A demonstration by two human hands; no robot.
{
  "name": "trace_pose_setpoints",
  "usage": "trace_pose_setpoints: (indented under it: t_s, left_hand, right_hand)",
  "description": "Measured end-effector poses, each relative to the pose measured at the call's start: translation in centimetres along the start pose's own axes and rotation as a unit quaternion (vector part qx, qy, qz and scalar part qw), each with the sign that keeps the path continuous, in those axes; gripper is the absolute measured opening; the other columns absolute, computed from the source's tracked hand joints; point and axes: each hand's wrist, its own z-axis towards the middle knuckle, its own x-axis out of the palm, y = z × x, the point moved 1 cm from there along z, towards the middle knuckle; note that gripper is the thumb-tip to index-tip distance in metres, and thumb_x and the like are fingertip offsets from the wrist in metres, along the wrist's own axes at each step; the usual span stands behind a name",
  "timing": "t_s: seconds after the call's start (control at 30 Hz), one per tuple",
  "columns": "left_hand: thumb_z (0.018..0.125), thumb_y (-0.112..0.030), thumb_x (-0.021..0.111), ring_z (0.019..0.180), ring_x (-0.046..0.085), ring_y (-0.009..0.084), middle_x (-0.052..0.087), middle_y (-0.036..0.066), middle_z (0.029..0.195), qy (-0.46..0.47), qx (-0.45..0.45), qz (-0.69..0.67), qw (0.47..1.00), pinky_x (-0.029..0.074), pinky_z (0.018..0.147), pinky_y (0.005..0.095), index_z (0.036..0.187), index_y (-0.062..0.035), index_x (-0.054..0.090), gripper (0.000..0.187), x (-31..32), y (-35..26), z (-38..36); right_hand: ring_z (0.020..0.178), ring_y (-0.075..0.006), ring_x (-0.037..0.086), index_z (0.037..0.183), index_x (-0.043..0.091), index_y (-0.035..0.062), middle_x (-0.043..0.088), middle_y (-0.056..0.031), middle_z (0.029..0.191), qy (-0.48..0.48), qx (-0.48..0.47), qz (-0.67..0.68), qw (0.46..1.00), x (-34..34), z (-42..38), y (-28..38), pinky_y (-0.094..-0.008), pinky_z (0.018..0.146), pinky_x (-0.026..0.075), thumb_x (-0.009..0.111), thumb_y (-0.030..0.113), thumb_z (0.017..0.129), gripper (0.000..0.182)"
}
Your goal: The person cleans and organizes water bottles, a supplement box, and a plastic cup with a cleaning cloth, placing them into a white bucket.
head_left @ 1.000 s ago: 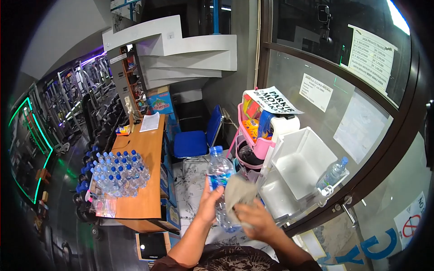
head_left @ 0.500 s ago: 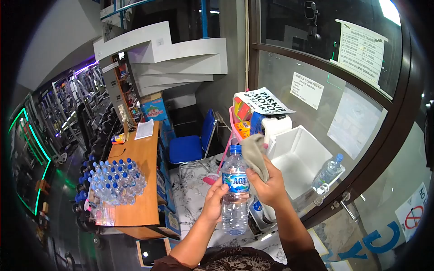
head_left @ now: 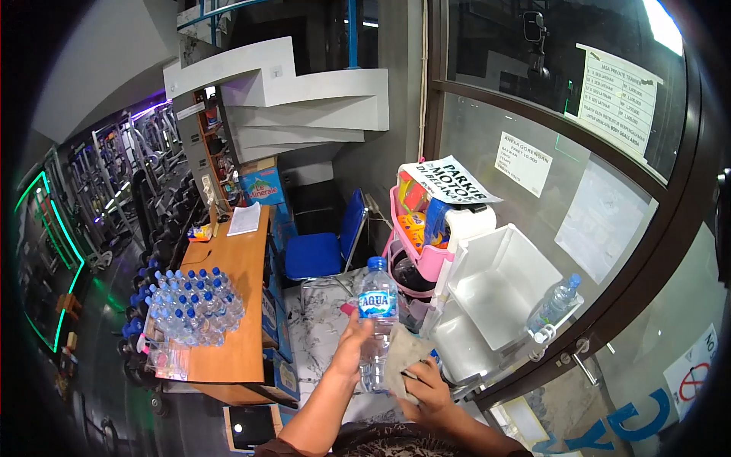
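A clear water bottle (head_left: 378,305) with a blue cap and a blue AQUA label stands upright in front of me. My left hand (head_left: 351,346) is wrapped round its left side, below the label. In my right hand (head_left: 428,388) is a grey-beige cloth (head_left: 406,358), bunched under the fingers. The cloth lies against or just beside the bottle's lower right side; exact contact is hard to see. Part of the bottle's base is hidden behind the cloth and hand.
Many small blue-capped bottles (head_left: 194,308) crowd a wooden desk (head_left: 228,365) on the left. A blue chair (head_left: 312,255) stands behind. At right are an open white bin (head_left: 495,286), another bottle (head_left: 554,303) in a rack, a pink basket (head_left: 434,263) and a glass door with a handle (head_left: 585,369).
My right hand and the cloth have moved down from beside the bottle's cap to its lower right side. The bottle has shifted slightly left and lower in view.
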Motion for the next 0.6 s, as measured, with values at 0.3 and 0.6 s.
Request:
trace_pose_setpoints:
  t_s: [0.3, 0.6]
  left_hand:
    - [0.091, -0.015, 0.051, 0.097, 0.069, 0.0247, 0.064, 0.015, 0.114, 0.077, -0.053, 0.006, 0.996, 0.059, 0.083, 0.04, 0.136, 0.0013, 0.044, 0.049, 1.2, 0.9, 0.1]
    - [0.089, -0.036, 0.045, 0.088, 0.069, 0.0249, 0.067, 0.016, 0.108, -0.071, -0.057, -0.001, 0.996, 0.058, 0.076, 0.0392, 0.134, 0.0007, 0.048, 0.058, -2.2, 0.1, 1.0]
  right_hand:
    - [0.11, -0.0354, 0.061, 0.106, 0.068, -0.0002, 0.062, -0.0208, 0.121, -0.115, 0.098, 0.016, 0.988, -5.3, 8.6, -3.6, -0.0406, 0.094, 0.047, 0.068, -0.002, 0.079, 0.027]
    - [0.123, -0.0286, 0.052, 0.121, 0.059, 0.0044, 0.057, -0.0131, 0.131, 0.167, -0.03, -0.018, 0.985, -0.3, 0.1, 0.0, -0.0505, 0.104, 0.035, 0.071, 0.001, 0.067, 0.056]
